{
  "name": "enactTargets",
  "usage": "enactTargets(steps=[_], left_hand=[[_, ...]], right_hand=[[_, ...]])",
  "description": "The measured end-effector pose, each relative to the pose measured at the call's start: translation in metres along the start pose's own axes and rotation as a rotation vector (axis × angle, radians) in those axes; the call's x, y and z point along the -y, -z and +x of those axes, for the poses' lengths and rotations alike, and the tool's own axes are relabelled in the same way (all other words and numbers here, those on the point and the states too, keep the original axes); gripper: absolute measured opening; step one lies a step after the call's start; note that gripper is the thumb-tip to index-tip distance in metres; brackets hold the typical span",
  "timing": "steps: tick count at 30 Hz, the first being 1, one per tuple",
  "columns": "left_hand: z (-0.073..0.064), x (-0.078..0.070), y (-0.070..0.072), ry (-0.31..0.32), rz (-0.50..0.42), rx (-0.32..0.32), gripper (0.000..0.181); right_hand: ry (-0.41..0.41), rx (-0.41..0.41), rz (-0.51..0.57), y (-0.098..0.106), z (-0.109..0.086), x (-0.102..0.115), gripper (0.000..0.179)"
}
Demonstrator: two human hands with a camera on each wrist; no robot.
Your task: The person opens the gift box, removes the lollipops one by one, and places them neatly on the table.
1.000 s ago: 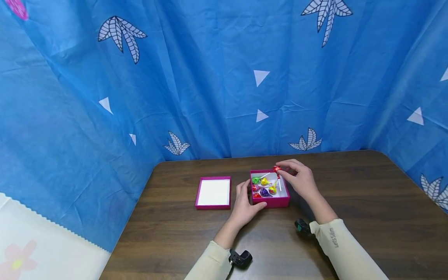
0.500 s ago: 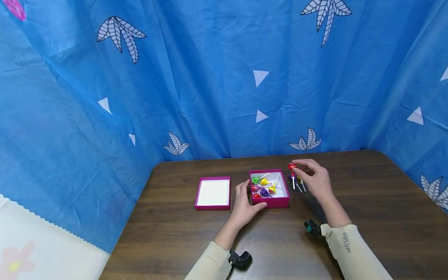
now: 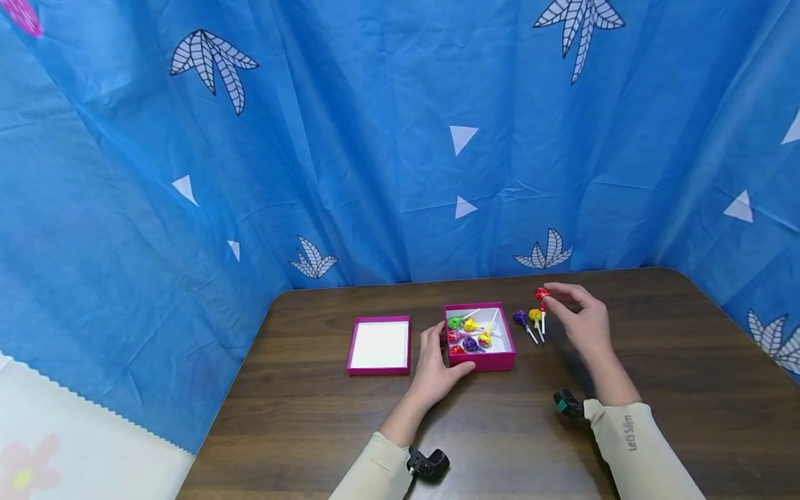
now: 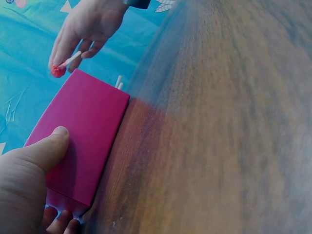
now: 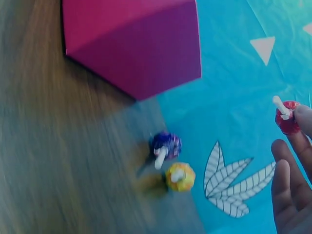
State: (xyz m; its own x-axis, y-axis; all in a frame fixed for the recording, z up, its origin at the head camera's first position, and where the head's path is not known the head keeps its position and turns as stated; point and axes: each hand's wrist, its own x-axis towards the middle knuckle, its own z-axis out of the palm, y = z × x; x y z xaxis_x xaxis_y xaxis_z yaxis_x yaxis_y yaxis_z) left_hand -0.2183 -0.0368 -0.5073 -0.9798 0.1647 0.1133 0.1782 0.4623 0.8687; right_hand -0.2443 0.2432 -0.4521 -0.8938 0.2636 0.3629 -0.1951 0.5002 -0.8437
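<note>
My right hand (image 3: 586, 321) pinches a red-wrapped lollipop (image 3: 542, 294) by its head, stick pointing down, to the right of a magenta box (image 3: 494, 362). On the table beside the box lie a purple lollipop (image 3: 521, 317) and a yellow lollipop (image 3: 535, 315). My left hand (image 3: 434, 371) grips the box at its near left corner; in the left wrist view its thumb (image 4: 59, 139) lies on the front wall and its fingers bend around the side. Inside the box are several lollipops, among them a green one (image 3: 455, 323) and a purple one (image 3: 471, 344).
Left of the box lies its magenta lid (image 3: 378, 371), white inside facing up. All of this stands on a dark wooden table (image 3: 500, 430). A blue patterned curtain (image 3: 387, 173) hangs behind the table's far edge.
My right hand has carried the red lollipop from over the box's far right corner rightward, past the purple and yellow lollipops. The left hand and box have stayed put.
</note>
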Motion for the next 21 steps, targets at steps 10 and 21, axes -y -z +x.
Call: enactTargets(steps=[10,21], left_hand=[[0.000,0.002,-0.001,0.005,-0.001,0.005,0.094],[0.001,0.001,0.000,0.007,-0.010,0.010,0.093]], right_hand=[[-0.093,-0.006,-0.048,0.007,0.001,-0.026,0.039],[-0.145,0.031,-0.092,0.003,-0.002,-0.048,0.040]])
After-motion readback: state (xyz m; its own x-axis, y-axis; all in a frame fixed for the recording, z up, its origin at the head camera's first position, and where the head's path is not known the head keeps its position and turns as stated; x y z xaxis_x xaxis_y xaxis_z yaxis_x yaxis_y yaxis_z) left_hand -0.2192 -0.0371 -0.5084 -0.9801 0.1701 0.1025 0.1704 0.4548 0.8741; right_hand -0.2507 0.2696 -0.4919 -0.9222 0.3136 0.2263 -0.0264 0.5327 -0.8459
